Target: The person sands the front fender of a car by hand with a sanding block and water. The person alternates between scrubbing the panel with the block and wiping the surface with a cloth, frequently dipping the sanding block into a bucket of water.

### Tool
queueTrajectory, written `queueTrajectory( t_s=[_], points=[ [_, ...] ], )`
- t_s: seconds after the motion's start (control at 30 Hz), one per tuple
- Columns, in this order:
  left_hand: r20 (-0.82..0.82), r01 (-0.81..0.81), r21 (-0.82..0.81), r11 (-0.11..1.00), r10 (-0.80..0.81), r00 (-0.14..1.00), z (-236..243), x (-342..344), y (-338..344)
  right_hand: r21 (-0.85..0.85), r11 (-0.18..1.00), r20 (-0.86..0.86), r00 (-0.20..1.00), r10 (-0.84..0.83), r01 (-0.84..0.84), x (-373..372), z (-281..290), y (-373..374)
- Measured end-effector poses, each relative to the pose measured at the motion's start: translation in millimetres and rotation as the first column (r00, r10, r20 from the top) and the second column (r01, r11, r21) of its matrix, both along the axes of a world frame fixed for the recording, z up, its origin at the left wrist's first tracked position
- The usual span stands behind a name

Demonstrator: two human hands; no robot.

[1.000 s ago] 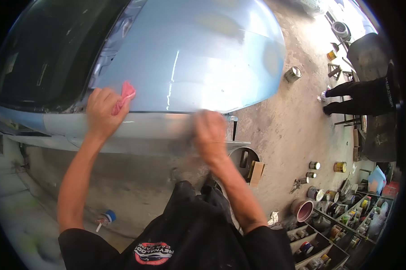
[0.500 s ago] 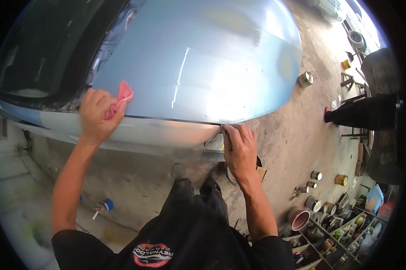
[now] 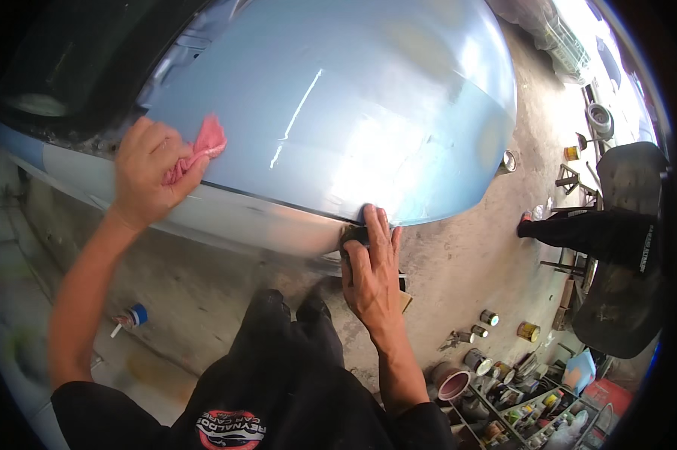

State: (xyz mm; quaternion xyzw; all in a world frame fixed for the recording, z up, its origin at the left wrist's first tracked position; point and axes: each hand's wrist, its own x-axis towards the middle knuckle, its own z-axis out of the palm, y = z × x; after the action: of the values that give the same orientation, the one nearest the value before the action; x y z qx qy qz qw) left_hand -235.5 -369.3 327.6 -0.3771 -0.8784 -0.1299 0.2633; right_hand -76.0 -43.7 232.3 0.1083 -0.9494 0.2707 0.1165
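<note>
1. Bodywork of a light blue car panel [image 3: 368, 97] fills the upper middle of the head view, glossy on top, with a duller grey sanded strip [image 3: 263, 221] running along its lower edge.
2. The left hand [image 3: 149, 171] rests on that panel near its left end, fingers curled together around a crumpled pink rag [image 3: 203, 146], which pokes out past the knuckles and lies against the blue paint.
3. The right hand [image 3: 370, 274] lies flat at the panel's lower edge, right of the grey strip, fingers straight and pressed side by side on a dark sanding block [image 3: 353, 234]; the fingertips reach the blue paint above it.
4. The block sits against the panel's lower rim, mostly covered by the hand; only its dark left corner shows.
5. Below the panel, the person's dark trousers [image 3: 293, 337] and black shirt [image 3: 233, 420] with a red and white emblem show, above a stained concrete floor [image 3: 458, 270].
6. A small bottle with a blue cap [image 3: 130, 318] lies on the floor below the panel's left end, well apart from both hands.
7. Right of the panel, another person's dark-clad leg [image 3: 586, 232] stands near a black stool [image 3: 624, 300].
8. Paint tins [image 3: 528, 331] and a pink-rimmed bucket [image 3: 454, 385] stand below the panel's right end, beside a rack of small cans [image 3: 534, 412].
</note>
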Motion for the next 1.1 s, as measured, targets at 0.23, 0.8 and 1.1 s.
queueTrajectory(
  t_s=[0.23,0.8,1.1],
  points=[
    [0.006,0.003,0.002,1.0,-0.003,1.0,3.8,0.0,3.9,-0.265,0.956,-0.129,0.978,-0.167,0.128,8.8,-4.2,18.5],
    [-0.007,0.008,0.039,0.999,-0.007,1.0,3.0,0.4,2.5,-0.052,0.995,-0.017,0.996,-0.082,0.081,-5.4,18.1,10.4],
    [-0.013,0.025,0.045,0.999,-0.024,1.0,-0.1,-0.7,2.2,-0.134,0.966,-0.063,0.971,-0.231,0.221,-14.3,24.1,10.5]
  ],
)
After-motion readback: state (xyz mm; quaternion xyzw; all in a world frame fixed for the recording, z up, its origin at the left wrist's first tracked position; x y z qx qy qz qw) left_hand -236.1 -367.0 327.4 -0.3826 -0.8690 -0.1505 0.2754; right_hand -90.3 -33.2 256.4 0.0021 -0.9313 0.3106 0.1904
